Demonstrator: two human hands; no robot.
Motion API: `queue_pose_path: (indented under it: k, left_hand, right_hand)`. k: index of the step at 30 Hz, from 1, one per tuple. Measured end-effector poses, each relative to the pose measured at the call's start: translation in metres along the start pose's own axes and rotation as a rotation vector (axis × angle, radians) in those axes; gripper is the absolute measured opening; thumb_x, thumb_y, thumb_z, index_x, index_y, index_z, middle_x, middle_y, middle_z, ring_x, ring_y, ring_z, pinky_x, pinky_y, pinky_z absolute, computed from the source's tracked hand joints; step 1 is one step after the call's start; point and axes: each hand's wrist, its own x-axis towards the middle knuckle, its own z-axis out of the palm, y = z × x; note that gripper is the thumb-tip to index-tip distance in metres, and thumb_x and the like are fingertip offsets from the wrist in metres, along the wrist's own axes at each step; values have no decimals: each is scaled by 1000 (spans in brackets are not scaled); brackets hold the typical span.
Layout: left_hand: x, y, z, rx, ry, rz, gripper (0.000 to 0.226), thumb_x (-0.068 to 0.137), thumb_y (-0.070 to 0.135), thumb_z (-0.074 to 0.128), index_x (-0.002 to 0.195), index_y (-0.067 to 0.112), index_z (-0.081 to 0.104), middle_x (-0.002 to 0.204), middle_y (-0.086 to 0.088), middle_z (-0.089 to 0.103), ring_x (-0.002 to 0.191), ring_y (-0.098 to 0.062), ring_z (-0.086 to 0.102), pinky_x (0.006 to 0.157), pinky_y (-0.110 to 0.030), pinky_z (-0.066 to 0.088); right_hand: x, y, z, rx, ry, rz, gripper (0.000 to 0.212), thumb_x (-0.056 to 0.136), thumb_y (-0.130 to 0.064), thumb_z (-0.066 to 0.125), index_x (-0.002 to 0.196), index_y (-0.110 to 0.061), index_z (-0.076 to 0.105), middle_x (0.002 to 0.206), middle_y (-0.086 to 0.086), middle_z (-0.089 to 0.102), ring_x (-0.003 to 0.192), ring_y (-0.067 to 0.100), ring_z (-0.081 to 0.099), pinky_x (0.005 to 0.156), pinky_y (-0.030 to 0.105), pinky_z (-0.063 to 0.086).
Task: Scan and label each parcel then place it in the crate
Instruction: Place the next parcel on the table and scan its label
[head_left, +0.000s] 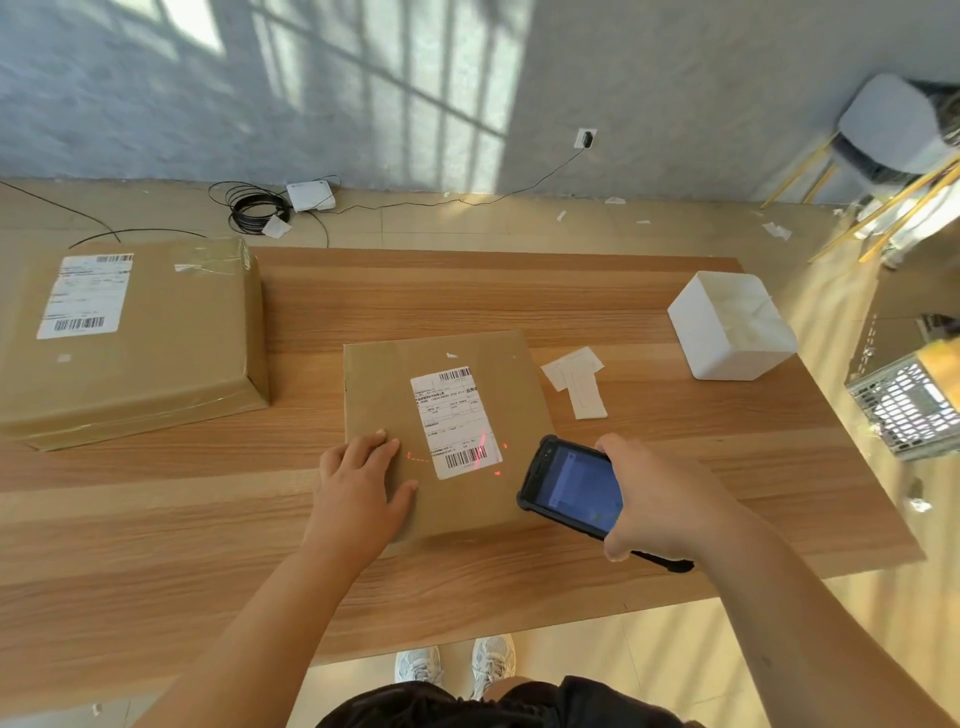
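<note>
The desk (467, 291), wood-grained, carries every item but the crate. A large parcel (130, 332) sits at its far left corner, label upward. The flat parcel (483, 499) lies mid-desk towards the near edge. It is thin, stiff cardboard, judged light and smooth enough to slide, and is best taken by opposite side edges. The crate (904, 410), a grey lattice, stands beyond the desk's right edge. The left hand (358, 483), fingers extended, presses the flat parcel's near-left corner. The right hand (654, 499) grips the scanner (569, 486) over the near-right corner, its red aiming pattern on the shipping label (454, 421). Loose label sheets (576, 382) lie just beside the flat parcel.
</note>
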Motion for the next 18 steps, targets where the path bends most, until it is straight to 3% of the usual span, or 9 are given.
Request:
queue_pose_path:
  k: [4,7,9,12,18]
  left_hand:
    - [2,-3,0,-15,6,0,53,78,33,72,126,12,58,133,-1,51,118,-34,38,104,-39,31]
    - [2,-4,1,-20,29,13,52,77,31,74,122,11,61,130,-3,54,115,-36,40,102,-38,31]
    - [1,-3,0,-17,17,10,53,79,33,72,126,12,58,133,-1,51,118,-34,38,104,-37,29]
    - [0,-3,-2,-23,12,17,54,80,34,70,128,13,56,135,0,48,120,-32,35,106,-36,27]
    - [1,-2,-2,-31,7,8,54,80,34,70,128,13,57,134,0,49,119,-32,36,104,-37,30]
  right_hand:
    - [-4,-1,-4,-8,-9,-4,71,60,-25,83,117,-26,41,98,-7,53,80,15,58,67,32,54]
    - [-4,-6,-10,-138,55,-36,60,62,-23,80,108,-25,41,91,-8,51,75,14,53,55,26,39]
    - [-3,-8,-14,-213,108,-48,55,64,-23,79,103,-25,40,88,-9,49,76,15,51,60,27,34]
    - [-3,-9,-19,-265,144,-48,57,66,-23,77,111,-24,42,91,-7,51,82,17,52,70,32,38]
    - [-5,-14,-24,-371,211,-78,53,70,-22,74,113,-25,42,95,-7,53,86,18,53,71,32,35]
